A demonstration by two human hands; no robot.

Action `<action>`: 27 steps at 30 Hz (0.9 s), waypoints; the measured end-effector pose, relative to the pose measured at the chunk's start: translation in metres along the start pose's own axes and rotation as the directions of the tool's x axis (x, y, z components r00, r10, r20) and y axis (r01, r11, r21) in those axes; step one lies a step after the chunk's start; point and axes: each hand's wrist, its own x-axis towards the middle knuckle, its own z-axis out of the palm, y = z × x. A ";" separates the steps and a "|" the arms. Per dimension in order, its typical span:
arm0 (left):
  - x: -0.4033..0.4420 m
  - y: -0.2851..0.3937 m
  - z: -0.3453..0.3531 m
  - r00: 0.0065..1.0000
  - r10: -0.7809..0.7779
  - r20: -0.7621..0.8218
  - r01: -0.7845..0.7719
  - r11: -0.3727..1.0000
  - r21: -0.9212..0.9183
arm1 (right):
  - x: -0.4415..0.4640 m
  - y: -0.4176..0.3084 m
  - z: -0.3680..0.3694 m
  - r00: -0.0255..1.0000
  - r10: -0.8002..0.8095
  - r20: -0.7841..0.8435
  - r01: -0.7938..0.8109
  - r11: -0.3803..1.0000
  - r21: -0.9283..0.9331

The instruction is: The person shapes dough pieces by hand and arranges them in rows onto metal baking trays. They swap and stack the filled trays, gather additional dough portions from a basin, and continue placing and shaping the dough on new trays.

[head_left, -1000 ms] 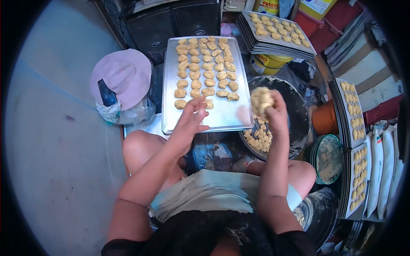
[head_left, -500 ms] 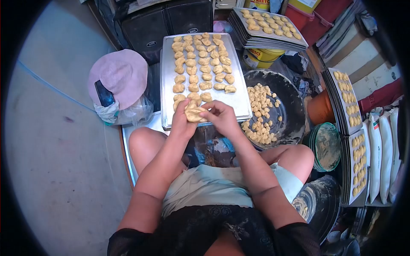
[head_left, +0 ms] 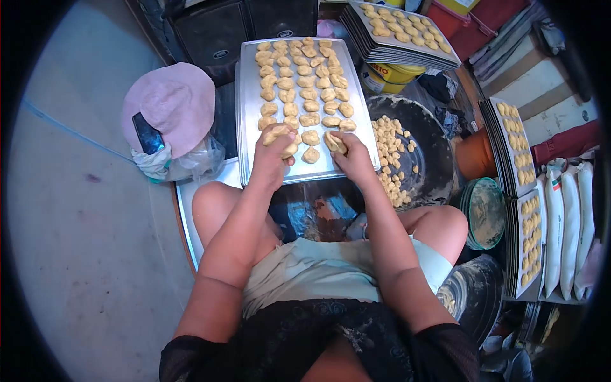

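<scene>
A metal tray (head_left: 347, 170) in front of me bears rows of yellowish dough pieces (head_left: 309, 119). At its near left part, my left hand (head_left: 272, 159) is closed around lumps of dough (head_left: 277, 134); the fingers partly hide them. My right hand (head_left: 356, 159) pinches a piece of dough (head_left: 335, 141) low over the tray's right side. I cannot tell whether that piece touches the metal. Between the hands, a rounded dough piece (head_left: 310, 155) lies near the tray's front edge.
Right of the tray, a wide black basin (head_left: 429, 172) holds many small dough lumps. Stacked trays of dough stand at the back right (head_left: 407, 54) and far right (head_left: 525, 239). A pink hat (head_left: 172, 105) with a phone (head_left: 148, 135) sits left. Green sieves (head_left: 485, 213) stand beside my knee.
My hands were together over a dough lump and have moved apart. The right one now holds a piece at the tray's right. Another piece shows on the tray between them.
</scene>
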 end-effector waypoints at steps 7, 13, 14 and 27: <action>0.001 -0.029 0.020 0.834 0.228 0.502 -0.538 0.536 0.651 | 0.008 -0.008 -0.001 0.999 0.034 -0.028 -0.039 0.980 -0.194; 0.005 -0.035 0.025 0.859 0.144 0.492 -0.511 0.325 0.796 | 0.008 0.002 -0.030 0.984 -0.010 -0.179 -0.016 0.990 -0.143; 0.005 -0.034 0.025 0.868 0.127 0.480 -0.494 0.324 0.807 | 0.008 0.004 -0.030 0.978 -0.026 -0.206 -0.008 0.986 -0.166; 0.008 -0.044 0.039 0.816 0.040 0.576 -0.559 -0.197 0.805 | 0.001 0.005 -0.016 0.966 -0.167 -0.195 0.084 0.922 -0.378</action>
